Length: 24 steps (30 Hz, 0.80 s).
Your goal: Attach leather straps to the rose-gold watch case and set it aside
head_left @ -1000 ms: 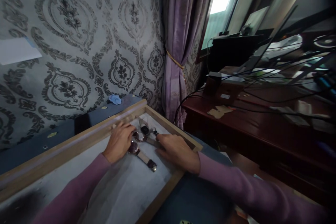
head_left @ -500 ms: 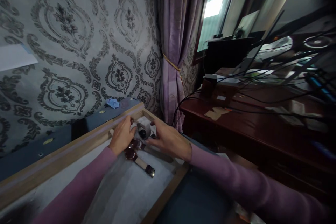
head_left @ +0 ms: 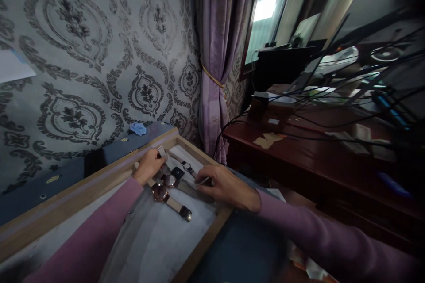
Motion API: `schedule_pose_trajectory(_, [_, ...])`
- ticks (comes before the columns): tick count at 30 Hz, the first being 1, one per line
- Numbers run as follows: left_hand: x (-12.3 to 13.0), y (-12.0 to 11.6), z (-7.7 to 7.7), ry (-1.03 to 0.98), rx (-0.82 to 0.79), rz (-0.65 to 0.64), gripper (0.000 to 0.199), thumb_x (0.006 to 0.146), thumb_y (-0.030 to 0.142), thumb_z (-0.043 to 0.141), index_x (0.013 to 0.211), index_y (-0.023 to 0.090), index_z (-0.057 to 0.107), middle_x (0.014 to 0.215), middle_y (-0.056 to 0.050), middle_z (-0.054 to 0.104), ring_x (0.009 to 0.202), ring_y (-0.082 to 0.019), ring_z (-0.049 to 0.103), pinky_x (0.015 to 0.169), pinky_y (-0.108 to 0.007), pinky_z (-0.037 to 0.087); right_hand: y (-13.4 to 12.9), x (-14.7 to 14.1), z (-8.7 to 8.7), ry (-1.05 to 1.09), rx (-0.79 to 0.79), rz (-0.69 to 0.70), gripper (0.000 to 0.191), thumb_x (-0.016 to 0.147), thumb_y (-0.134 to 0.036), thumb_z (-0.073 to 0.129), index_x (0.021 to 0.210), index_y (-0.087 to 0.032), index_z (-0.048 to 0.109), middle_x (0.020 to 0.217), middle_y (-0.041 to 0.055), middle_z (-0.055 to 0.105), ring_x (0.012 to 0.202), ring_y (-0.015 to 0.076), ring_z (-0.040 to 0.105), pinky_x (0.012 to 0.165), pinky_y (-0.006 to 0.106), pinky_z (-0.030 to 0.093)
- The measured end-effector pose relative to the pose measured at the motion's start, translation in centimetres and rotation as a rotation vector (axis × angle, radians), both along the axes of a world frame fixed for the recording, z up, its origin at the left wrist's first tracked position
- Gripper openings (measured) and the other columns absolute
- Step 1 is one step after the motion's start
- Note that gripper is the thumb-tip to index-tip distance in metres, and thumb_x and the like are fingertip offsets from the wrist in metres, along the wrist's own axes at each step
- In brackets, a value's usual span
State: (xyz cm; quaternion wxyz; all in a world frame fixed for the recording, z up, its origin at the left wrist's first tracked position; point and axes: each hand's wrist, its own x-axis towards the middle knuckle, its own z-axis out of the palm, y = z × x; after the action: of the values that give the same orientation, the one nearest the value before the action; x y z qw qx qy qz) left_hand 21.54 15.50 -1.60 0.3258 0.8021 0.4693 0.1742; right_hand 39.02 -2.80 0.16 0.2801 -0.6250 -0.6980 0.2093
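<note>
A square, black-faced watch [head_left: 177, 173] lies with its strap spread out inside the wooden-framed tray [head_left: 212, 234]. My left hand [head_left: 149, 166] is closed on one end of its strap near the far rim. My right hand [head_left: 223, 185] pinches toward the other end, fingertips together; part of the strap is hidden behind the fingers. Just beyond is a small round watch [head_left: 187, 166] with a dark strap. Nearer me lies a large round watch [head_left: 160, 193] with a gold-coloured rim, and another round watch [head_left: 170, 181] sits right beside it.
The tray rests on a dark blue surface [head_left: 245, 247] against a patterned wall. A crumpled blue cloth [head_left: 138, 128] lies behind it. To the right, a reddish wooden desk [head_left: 242, 135] carries papers and loose black cables. A purple curtain [head_left: 214, 62] hangs at the corner.
The square watch, held up and curled between my hands before, now lies lower and opened out. My hands have moved apart, the right one toward me and rightward. The view has shifted slightly.
</note>
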Motion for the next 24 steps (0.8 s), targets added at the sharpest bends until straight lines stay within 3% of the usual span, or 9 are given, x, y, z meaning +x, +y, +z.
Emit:
schedule_pose_trajectory(4, [0.5, 0.1, 0.0, 0.082, -0.039, -0.017, 0.023, 0.093, 0.033, 0.057, 0.103, 0.013, 0.062, 0.095, -0.004, 0.065, 0.077, -0.015, 0.064, 0.069, -0.032, 0.055, -0.4, 0.2, -0.4, -0.133, 0.061, 0.022, 0.014, 0.081, -0.016, 0.060, 0.091, -0.017, 0.071, 0.095, 0.0065, 0.066, 0.083, 0.0173, 0.063, 0.075, 0.026, 0.046])
schedule_pose_trajectory(10, [0.5, -0.7, 0.7, 0.044, 0.022, -0.076, 0.011, 0.081, 0.022, 0.062, 0.074, 0.015, 0.061, 0.063, 0.002, 0.061, 0.064, -0.016, 0.062, 0.057, -0.025, 0.046, -0.7, 0.0, -0.1, -0.136, 0.065, 0.061, 0.020, 0.084, -0.022, 0.061, 0.102, -0.017, 0.068, 0.100, 0.0070, 0.065, 0.085, 0.0183, 0.064, 0.075, 0.027, 0.047])
schedule_pose_trajectory(14, [-0.6, -2.0, 1.5, -0.007, 0.087, -0.117, 0.007, 0.070, 0.022, 0.063, 0.074, 0.017, 0.061, 0.067, 0.001, 0.064, 0.070, -0.018, 0.062, 0.060, -0.024, 0.044, -0.9, 0.1, -0.3, -0.089, 0.088, 0.050, 0.023, 0.084, -0.023, 0.061, 0.105, -0.018, 0.067, 0.102, 0.0063, 0.065, 0.087, 0.0187, 0.063, 0.076, 0.028, 0.048])
schedule_pose_trajectory(18, [-3.4, -4.6, 2.9, 0.000, 0.144, -0.138, 0.009, 0.071, 0.026, 0.057, 0.077, 0.019, 0.060, 0.074, -0.001, 0.066, 0.074, -0.020, 0.062, 0.065, -0.027, 0.044, -1.0, 0.2, -0.4, -0.071, 0.137, 0.053, 0.025, 0.083, -0.025, 0.062, 0.106, -0.017, 0.065, 0.101, 0.0069, 0.066, 0.089, 0.0204, 0.062, 0.077, 0.031, 0.048])
schedule_pose_trajectory(21, [-6.9, -7.2, 3.5, 0.030, 0.169, -0.158, 0.012, 0.077, 0.029, 0.052, 0.078, 0.020, 0.059, 0.075, -0.002, 0.067, 0.074, -0.022, 0.062, 0.067, -0.029, 0.042, -1.3, 0.4, -0.5, -0.022, 0.174, 0.035, 0.034, 0.081, -0.025, 0.061, 0.114, -0.017, 0.061, 0.107, 0.0078, 0.066, 0.093, 0.0210, 0.062, 0.078, 0.031, 0.047])
schedule_pose_trajectory(24, [-11.3, -9.7, 3.3, 0.115, 0.200, -0.143, 0.018, 0.084, 0.034, 0.045, 0.080, 0.022, 0.058, 0.076, -0.001, 0.067, 0.075, -0.022, 0.062, 0.065, -0.028, 0.042, -1.9, 0.5, -0.8, 0.004, 0.218, -0.034, 0.020, 0.085, -0.027, 0.055, 0.101, -0.017, 0.062, 0.096, 0.0075, 0.067, 0.081, 0.0189, 0.061, 0.072, 0.030, 0.046])
